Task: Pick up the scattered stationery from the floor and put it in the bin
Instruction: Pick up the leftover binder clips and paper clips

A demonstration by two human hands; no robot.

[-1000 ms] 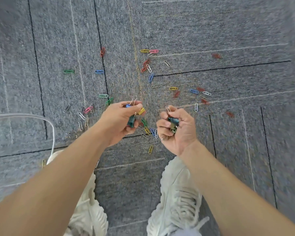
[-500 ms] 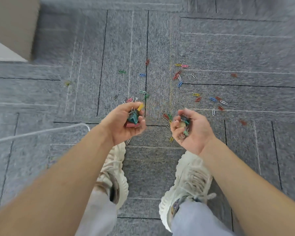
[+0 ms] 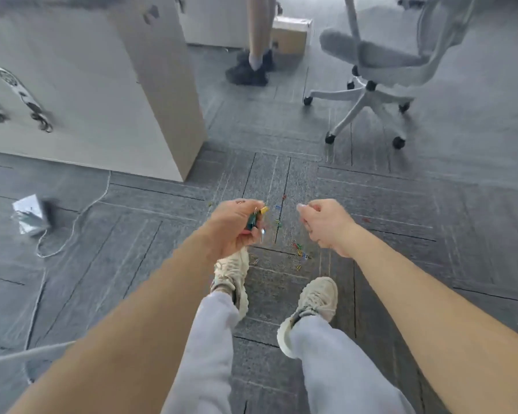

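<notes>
1. The left hand grips green and yellow clips. The right hand has its grip fisted, contents hidden.
2. Loose clips lie on the floor between the hands.
3. Open carpet runs between the cabinet corner and the chair wheels.

Binder clips sit inside the curled fingers of our left hand. Our right hand is level with it, just to the right. Below and between both sets of fingers, paper clips lie on the carpet, ahead of our two shoes. Well to the left of our left fingers, a small packet rests on the floor with a cable looping beside it. Beyond the fingers, a cabinet stands to the left and an office chair to the right. Between them, another person's leg stands before a cardboard box.
</notes>
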